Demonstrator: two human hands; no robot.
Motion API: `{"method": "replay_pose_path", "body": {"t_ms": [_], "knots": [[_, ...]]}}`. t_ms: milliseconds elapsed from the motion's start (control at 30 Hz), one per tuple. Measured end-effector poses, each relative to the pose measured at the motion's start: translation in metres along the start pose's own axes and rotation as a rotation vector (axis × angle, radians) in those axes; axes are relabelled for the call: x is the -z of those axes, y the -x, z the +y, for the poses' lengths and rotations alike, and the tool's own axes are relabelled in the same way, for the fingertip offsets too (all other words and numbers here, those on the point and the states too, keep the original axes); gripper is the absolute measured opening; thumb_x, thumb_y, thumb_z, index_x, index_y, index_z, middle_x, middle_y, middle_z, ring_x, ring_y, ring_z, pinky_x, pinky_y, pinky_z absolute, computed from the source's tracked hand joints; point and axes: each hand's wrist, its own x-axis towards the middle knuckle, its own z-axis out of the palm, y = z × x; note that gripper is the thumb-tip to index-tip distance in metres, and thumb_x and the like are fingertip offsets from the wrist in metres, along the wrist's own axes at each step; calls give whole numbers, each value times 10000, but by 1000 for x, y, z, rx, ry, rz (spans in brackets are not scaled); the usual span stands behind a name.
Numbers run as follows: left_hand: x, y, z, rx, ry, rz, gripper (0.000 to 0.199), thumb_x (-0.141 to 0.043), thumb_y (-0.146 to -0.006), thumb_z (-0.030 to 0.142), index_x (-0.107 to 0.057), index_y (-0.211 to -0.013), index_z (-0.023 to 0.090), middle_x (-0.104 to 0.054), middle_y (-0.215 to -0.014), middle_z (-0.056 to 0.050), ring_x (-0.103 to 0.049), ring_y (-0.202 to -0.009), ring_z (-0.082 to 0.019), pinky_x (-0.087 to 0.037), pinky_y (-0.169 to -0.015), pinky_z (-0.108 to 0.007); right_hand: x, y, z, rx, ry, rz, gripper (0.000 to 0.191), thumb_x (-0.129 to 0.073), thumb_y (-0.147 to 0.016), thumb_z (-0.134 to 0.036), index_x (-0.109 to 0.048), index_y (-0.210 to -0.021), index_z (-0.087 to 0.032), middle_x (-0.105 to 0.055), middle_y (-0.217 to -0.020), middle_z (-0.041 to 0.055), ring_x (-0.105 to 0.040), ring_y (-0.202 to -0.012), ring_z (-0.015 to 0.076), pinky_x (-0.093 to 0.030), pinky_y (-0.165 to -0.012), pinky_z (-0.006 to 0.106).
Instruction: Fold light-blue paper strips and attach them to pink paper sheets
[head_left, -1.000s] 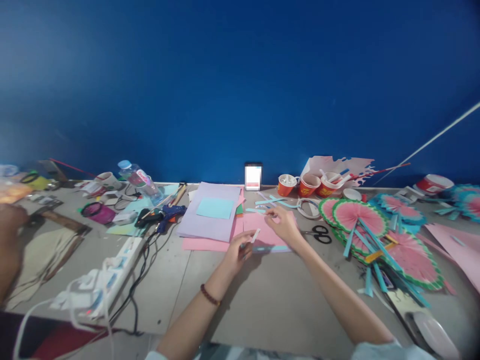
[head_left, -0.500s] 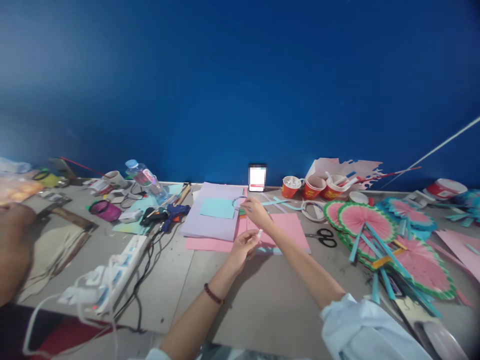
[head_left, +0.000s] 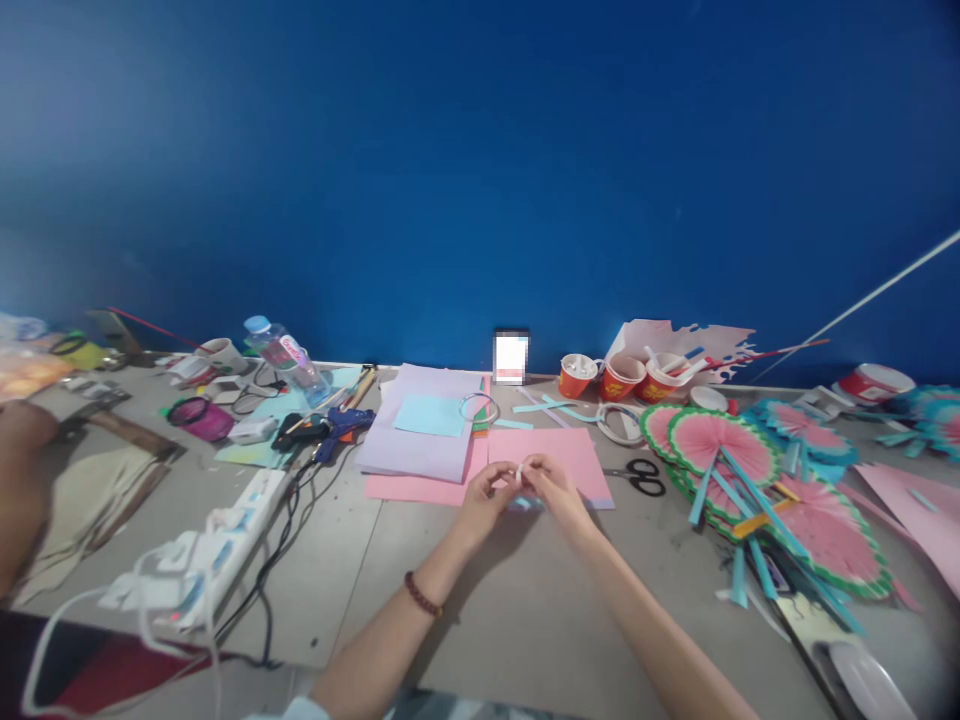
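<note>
Both hands meet over the near edge of the pink paper (head_left: 551,445). My left hand (head_left: 486,495) pinches a small white piece (head_left: 519,474), too small to identify. My right hand (head_left: 553,487) has its fingertips closed on the same piece from the other side. Just beyond them, a thin clear ring (head_left: 478,408) rests across the edge of the lilac paper (head_left: 420,455) and a light blue sheet (head_left: 429,415). Light blue paper strips (head_left: 555,406) lie crossed behind the pink paper.
Scissors (head_left: 643,477), a tape roll (head_left: 619,424) and watermelon-patterned paper fans (head_left: 724,445) lie to the right. Paper cups (head_left: 622,377) and a phone (head_left: 511,357) stand at the back. Leftward are a blue glue gun (head_left: 339,428), a power strip (head_left: 232,545) and another person's hand (head_left: 26,480).
My right hand has left the clear ring and come down toward me to the white piece at my left hand. The view has shifted slightly right.
</note>
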Motion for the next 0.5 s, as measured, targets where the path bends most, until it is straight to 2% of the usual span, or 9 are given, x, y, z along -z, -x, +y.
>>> {"method": "replay_pose_path", "body": {"t_ms": [167, 300, 500], "knots": [[-7, 7, -2, -68, -108, 21, 397, -762, -670, 467, -676, -902, 155, -615, -723, -24, -527, -575, -98, -384, -509, -197, 4, 17, 17, 4, -65, 102, 358, -812, -607, -461, -620, -756, -198, -646, -743, 2, -615, -741, 164, -463, -722, 285], [-8, 8, -5, -94, -203, 16, 398, -719, -714, 482, -674, -937, 156, -624, -755, -33, -520, -559, -99, -393, -523, -212, 3, 15, 19, -64, -124, 78, 366, -796, -606, -497, -620, -675, -183, -612, -648, -6, -573, -644, 150, -447, -665, 282], [-9, 11, -6, -147, -297, -26, 372, -672, -763, 483, -652, -952, 163, -635, -817, -36, -514, -559, -94, -388, -536, -210, 7, 18, 15, -64, -147, 99, 343, -830, -558, -456, -644, -661, -187, -614, -651, -17, -551, -642, 137, -430, -685, 276]]}}
